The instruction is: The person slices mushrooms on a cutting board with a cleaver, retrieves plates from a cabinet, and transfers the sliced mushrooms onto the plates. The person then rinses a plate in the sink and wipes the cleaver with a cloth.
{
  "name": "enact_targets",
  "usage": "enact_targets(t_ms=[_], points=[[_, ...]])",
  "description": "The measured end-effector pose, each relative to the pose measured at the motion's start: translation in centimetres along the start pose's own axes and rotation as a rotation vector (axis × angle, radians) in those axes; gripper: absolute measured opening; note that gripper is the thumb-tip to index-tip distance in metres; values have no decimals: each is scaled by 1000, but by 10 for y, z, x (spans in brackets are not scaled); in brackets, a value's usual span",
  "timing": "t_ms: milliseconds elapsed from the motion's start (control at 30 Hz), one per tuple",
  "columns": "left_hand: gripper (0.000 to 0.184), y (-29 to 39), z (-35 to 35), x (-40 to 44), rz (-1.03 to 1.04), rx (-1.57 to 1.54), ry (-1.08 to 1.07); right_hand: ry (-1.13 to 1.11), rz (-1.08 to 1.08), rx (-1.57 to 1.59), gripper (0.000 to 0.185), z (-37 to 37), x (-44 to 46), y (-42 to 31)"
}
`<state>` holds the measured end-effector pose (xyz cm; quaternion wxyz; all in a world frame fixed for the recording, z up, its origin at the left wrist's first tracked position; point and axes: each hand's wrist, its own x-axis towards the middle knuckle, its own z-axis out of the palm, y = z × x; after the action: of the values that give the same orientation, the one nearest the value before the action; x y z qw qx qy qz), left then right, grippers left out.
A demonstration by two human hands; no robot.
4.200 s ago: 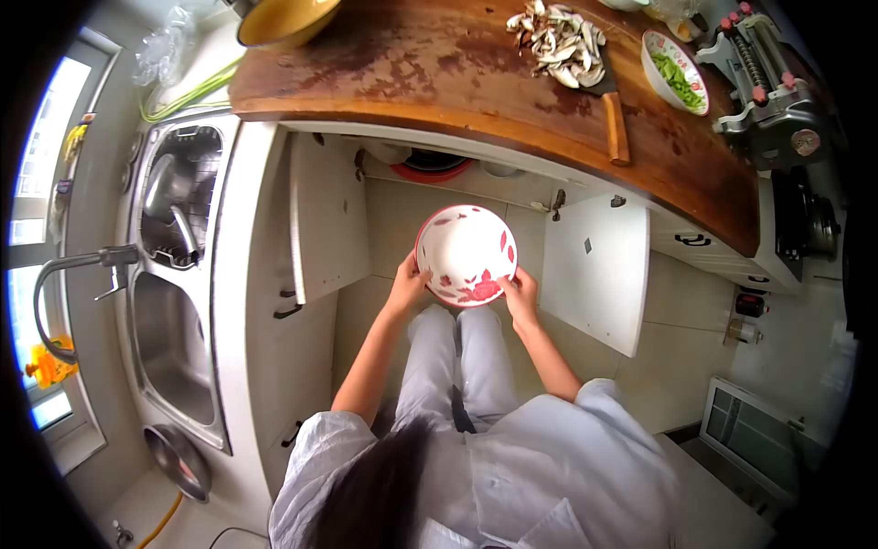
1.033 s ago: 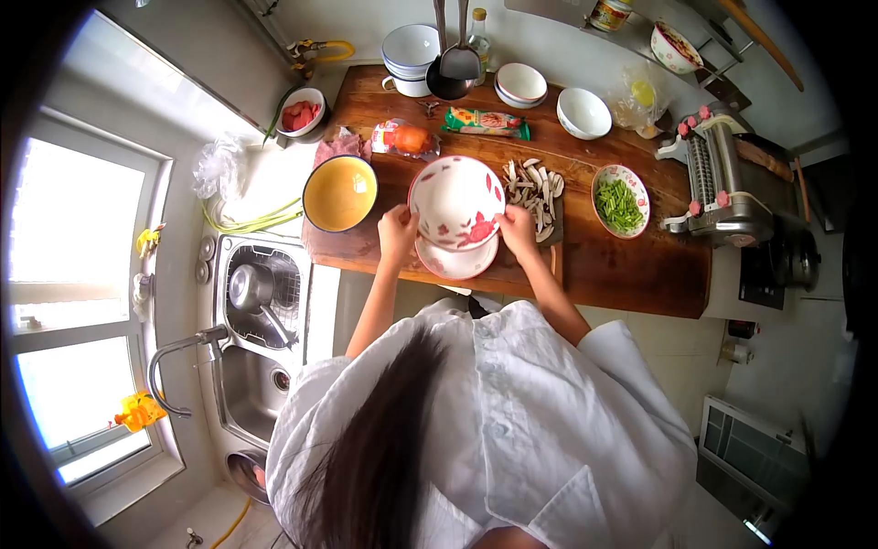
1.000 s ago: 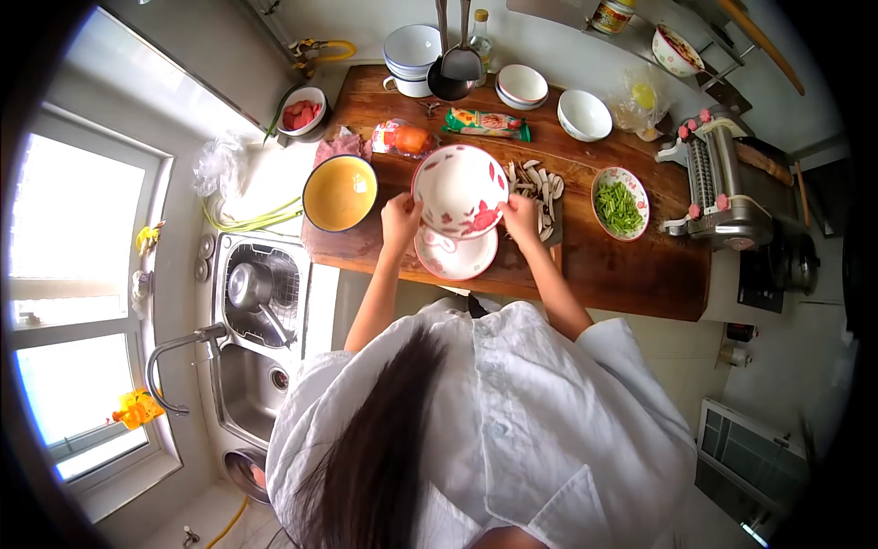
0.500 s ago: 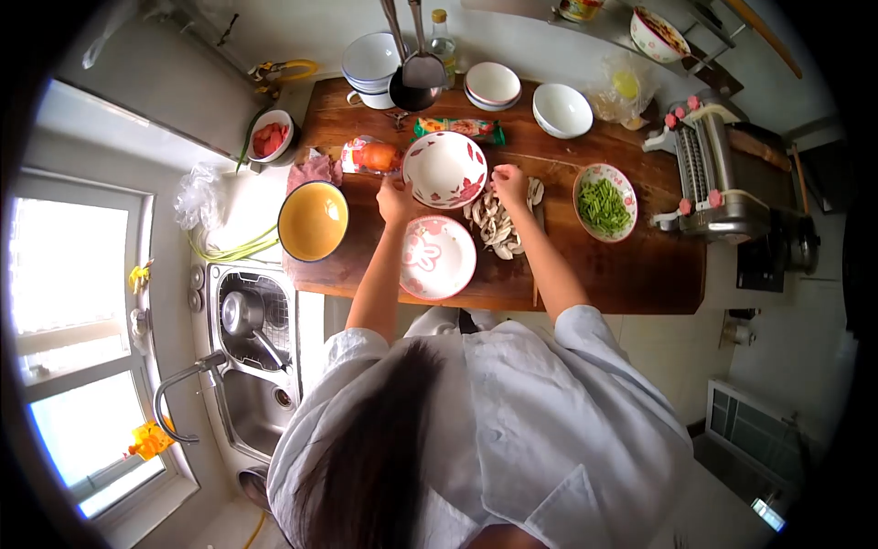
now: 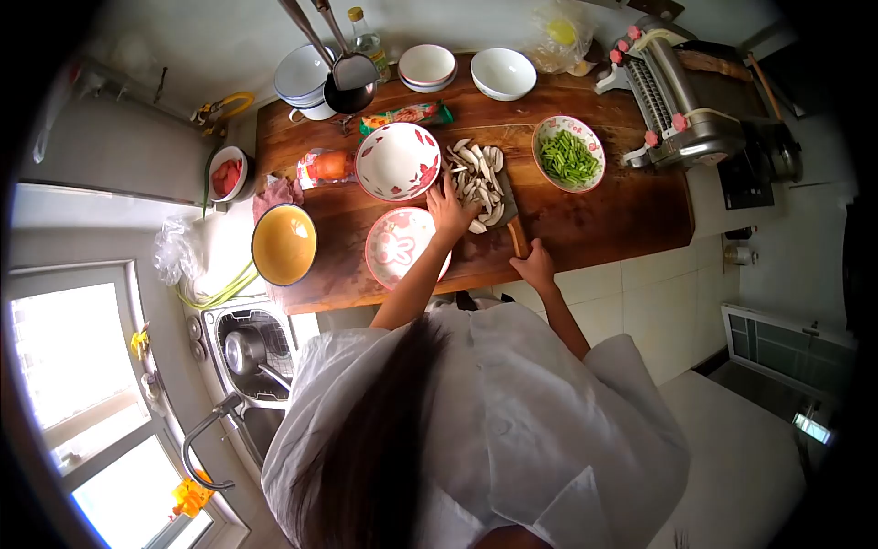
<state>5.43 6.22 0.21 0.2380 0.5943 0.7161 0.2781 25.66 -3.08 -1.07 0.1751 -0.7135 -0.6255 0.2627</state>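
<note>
Sliced mushrooms [image 5: 477, 174] lie in a pile on the wooden table, partly over the grey blade of a cleaver [image 5: 518, 238]. My left hand [image 5: 450, 215] rests at the pile's left edge, fingers stretched out and touching slices. At the table's front edge, my right hand [image 5: 536, 265] has its thumb and fingers around the end of the cleaver's wooden handle. A white bowl with red flowers [image 5: 398, 162] stands just left of the mushrooms. Nearer me is a pink-patterned plate [image 5: 402, 245], its right edge partly behind my left forearm.
A bowl of chopped green vegetables [image 5: 568, 156] stands right of the mushrooms, with a pasta machine [image 5: 672, 96] beyond. Leftward are a yellow bowl [image 5: 284, 244] and a bagged carrot [image 5: 326, 167]. White bowls [image 5: 503, 75] line the back. Ladles [image 5: 352, 73] hang above; a sink [image 5: 251, 352] is lower left.
My left hand has left the flowered bowl for the mushrooms. My right hand has come down from beside the bowl to the cleaver handle. The view has shifted rightward.
</note>
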Motion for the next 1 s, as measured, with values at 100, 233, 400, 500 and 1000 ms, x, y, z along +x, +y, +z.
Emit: enact_targets(t_ms=[100,233,400,500,1000], points=[[96,6,-6,9,-52,-8,-109,-327,398,688,30,-23,1,-27],[106,13,10,3,47,0,-23,-490,354,920,28,-13,-7,-35],[102,25,11,-7,154,116,13,-353,408,1056,26,-5,-11,-39],[87,31,11,-9,223,65,49,-307,409,1066,26,-10,-14,-47],[64,75,-31,-21,417,64,62,-209,378,1206,23,-35,-42,-70]])
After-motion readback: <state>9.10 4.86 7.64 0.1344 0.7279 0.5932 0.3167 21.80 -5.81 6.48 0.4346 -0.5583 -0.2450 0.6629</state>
